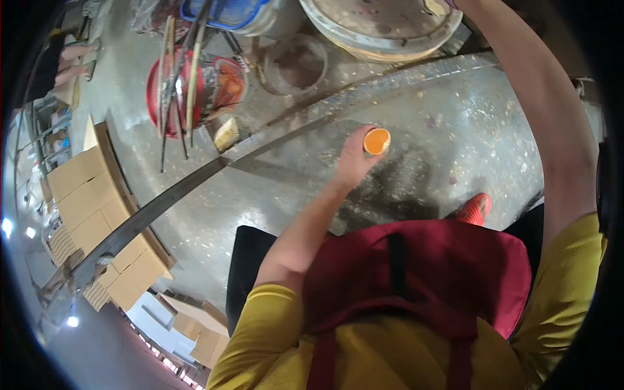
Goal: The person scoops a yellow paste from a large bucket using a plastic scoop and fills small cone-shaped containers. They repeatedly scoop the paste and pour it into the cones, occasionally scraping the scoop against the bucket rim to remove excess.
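My left hand [355, 156] is closed round a small cup [376, 142] with a bright orange inside and a pale rim. It holds the cup above the grey floor, in front of my dark red apron [422, 273]. My right arm [523, 71] stretches far forward along the right side. Only the edge of my right hand [457, 4] shows at the top, over the rim of a large round drum [383, 26] with a stained, pale top. The fingers of that hand are cut off by the picture's edge.
A metal bar [224, 162] crosses from lower left to upper right. Beyond it are a red bucket [156, 97] with long sticks across it, a cloudy tub [297, 64] and a blue-rimmed bucket [227, 16]. Cardboard boxes [91, 195] stand left. Another person's legs [75, 62] show far left.
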`<control>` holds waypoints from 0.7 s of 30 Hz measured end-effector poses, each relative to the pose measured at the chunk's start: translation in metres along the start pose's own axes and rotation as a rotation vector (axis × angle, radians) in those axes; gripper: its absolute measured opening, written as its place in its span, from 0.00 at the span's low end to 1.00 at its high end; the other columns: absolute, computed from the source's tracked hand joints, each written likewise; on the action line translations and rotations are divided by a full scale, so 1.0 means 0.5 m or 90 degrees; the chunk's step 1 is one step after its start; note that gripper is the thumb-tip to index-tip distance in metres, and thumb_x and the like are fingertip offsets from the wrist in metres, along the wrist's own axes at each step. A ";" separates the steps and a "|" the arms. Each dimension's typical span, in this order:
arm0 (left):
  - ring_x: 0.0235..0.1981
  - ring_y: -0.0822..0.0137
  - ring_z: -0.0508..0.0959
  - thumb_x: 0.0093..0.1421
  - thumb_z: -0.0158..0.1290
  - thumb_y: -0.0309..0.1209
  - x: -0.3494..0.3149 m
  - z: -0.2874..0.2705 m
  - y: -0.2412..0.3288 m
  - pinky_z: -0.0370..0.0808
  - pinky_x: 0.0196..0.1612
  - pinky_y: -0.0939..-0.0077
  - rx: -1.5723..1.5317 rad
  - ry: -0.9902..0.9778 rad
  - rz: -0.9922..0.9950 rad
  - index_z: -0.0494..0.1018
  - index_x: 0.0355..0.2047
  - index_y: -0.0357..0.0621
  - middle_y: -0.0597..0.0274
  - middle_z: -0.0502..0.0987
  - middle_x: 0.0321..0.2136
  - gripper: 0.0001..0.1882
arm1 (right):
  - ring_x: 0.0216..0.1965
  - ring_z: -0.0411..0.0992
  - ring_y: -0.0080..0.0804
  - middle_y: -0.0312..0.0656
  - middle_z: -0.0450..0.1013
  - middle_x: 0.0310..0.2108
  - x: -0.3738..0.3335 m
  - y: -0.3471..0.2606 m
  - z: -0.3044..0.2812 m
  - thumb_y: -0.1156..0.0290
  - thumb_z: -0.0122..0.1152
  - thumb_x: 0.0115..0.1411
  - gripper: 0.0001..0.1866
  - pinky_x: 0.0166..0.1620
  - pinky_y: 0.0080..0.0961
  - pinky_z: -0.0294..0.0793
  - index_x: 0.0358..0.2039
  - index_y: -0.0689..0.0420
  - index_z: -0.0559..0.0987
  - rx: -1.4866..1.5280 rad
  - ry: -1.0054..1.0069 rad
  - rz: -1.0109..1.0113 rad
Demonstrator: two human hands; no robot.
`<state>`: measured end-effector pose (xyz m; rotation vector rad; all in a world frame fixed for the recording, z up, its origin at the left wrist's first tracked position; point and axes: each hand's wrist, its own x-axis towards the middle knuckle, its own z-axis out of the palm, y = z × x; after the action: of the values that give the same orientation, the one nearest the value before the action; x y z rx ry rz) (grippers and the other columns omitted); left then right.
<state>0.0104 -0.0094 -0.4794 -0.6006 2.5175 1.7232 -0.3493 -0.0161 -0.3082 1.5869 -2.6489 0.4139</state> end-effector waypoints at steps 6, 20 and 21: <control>0.53 0.50 0.69 0.43 0.64 0.26 0.013 0.000 -0.014 0.65 0.56 0.61 0.077 0.001 0.012 0.64 0.52 0.43 0.52 0.70 0.50 0.34 | 0.35 0.75 0.53 0.53 0.75 0.29 0.020 -0.013 -0.002 0.69 0.62 0.47 0.16 0.38 0.41 0.74 0.36 0.60 0.72 0.083 0.002 0.024; 0.57 0.47 0.64 0.47 0.63 0.32 0.245 -0.444 0.288 0.59 0.60 0.57 0.450 0.256 0.351 0.58 0.59 0.37 0.46 0.64 0.57 0.40 | 0.42 0.72 0.54 0.55 0.73 0.38 0.018 -0.036 -0.014 0.72 0.61 0.54 0.23 0.44 0.41 0.71 0.50 0.57 0.65 0.092 -0.094 0.126; 0.61 0.47 0.59 0.47 0.63 0.33 0.301 -0.465 0.317 0.56 0.63 0.57 0.481 0.249 0.365 0.53 0.62 0.37 0.46 0.60 0.60 0.44 | 0.41 0.72 0.54 0.55 0.73 0.38 0.014 -0.028 -0.008 0.72 0.61 0.55 0.23 0.43 0.41 0.71 0.50 0.57 0.65 0.090 -0.078 0.114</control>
<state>-0.1374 -0.2143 -0.2849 -0.1626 3.5337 0.5830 -0.3408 -0.0277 -0.3002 1.4576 -2.9289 0.5368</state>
